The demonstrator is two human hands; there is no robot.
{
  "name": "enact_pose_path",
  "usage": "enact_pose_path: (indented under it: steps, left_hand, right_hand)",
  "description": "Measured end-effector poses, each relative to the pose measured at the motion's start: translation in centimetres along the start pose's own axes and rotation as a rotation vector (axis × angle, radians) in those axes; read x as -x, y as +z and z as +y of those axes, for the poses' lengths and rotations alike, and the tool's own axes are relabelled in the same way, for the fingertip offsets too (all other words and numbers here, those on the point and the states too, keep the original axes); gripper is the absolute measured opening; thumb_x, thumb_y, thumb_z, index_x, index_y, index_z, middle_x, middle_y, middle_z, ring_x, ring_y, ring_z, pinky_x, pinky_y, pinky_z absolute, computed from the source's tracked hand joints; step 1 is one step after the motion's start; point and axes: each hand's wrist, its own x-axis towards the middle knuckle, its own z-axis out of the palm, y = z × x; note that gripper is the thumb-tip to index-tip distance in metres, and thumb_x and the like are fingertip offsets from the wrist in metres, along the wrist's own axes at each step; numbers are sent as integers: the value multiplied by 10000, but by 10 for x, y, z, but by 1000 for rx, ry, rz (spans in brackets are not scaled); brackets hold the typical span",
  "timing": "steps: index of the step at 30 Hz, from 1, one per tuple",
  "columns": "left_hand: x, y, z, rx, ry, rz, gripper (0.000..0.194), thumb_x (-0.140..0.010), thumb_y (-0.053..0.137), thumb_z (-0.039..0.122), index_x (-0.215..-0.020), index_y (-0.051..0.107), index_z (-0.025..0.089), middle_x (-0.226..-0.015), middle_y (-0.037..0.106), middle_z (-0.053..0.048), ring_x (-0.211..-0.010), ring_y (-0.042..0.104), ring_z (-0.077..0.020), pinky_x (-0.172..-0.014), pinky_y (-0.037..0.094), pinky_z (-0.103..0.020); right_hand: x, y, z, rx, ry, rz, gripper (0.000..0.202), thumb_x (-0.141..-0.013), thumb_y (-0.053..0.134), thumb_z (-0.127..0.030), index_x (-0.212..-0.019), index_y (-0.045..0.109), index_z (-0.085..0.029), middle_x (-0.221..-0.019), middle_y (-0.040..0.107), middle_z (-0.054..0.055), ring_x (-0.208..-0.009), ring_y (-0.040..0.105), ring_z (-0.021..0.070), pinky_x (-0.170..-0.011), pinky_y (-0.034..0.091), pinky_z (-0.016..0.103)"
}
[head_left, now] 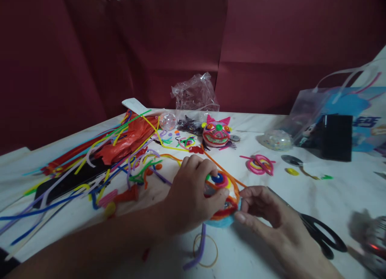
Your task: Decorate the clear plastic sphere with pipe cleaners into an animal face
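Note:
My left hand [191, 194] curls over a round craft piece [224, 198] wound from coloured pipe cleaners, with a blue base and an orange rim. Its fingers press on the top and left side. My right hand [265, 212] pinches the same piece at its right edge, thumb and forefinger on the orange rim. An orange pipe cleaner [220, 166] runs from the piece toward the pile behind. A finished pink cat-face piece [216, 134] stands farther back on the white table [331, 194].
A heap of loose pipe cleaners [90, 166] and an orange bag [129, 140] cover the left. Black scissors [321, 232] lie by my right wrist. A pink coil [261, 164], a clear ball [167, 121], a black box [336, 137] and a plastic bag [196, 94] lie behind. A rubber band [208, 251] lies near the front.

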Motion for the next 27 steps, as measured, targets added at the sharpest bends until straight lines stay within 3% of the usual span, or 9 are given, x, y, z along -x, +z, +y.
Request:
enact_pose_path:
  steps: [8,14,17,20,22,25,27]
  left_hand:
    - [3,2,2,-12,15,-4,167,-688,575,202,-798,451,181,-845,480,-41,-827,446,-194,-743,381,-329]
    - [4,2,4,-21,-12,-9,166,-689,583,216,-792,459,175,-852,485,-52,-830,449,-201,-742,388,-335]
    - [4,1,4,-30,-19,-8,163,-694,583,218,-797,463,175,-859,487,-55,-836,450,-203,-753,393,-340]
    - [3,1,4,-40,-12,-2,155,-704,576,221,-802,464,176,-864,492,-56,-840,451,-205,-757,395,-344]
    - [3,2,4,-42,-10,-3,152,-708,574,228,-804,466,177,-867,497,-57,-847,453,-209,-763,397,-347]
    - [3,2,4,-44,-17,-9,150,-710,574,232,-807,473,176,-872,500,-59,-856,454,-211,-774,399,-351]
    - [3,3,4,-47,-22,-8,149,-712,573,232,-810,475,176,-874,502,-59,-857,454,-211,-773,399,-349]
  right_hand:
    - [-8,-6,7,43,14,-131,362,-770,728,-494,-845,551,-187,-714,561,15,-603,519,163,-517,444,219]
    - [-8,-16,8,91,0,-118,333,-815,681,-506,-827,601,-182,-641,544,3,-546,492,138,-452,409,164]
    - [1,-21,-1,227,-113,-54,233,-863,634,-426,-776,619,-211,-671,582,5,-578,539,144,-489,445,144]
    - [11,-20,-10,449,-354,10,88,-902,558,-313,-943,633,-290,-793,639,-19,-616,589,143,-441,449,108]
    - [16,-17,-12,518,-459,-26,256,-926,499,-259,-1146,570,-366,-873,640,-40,-648,606,137,-426,452,97]
    - [18,-15,-8,591,-501,-148,404,-948,461,-238,-1323,439,-387,-887,615,-29,-685,608,135,-457,475,99]
    - [19,-16,-3,637,-477,-211,435,-954,462,-243,-1370,394,-353,-815,592,-18,-617,590,128,-384,442,87]
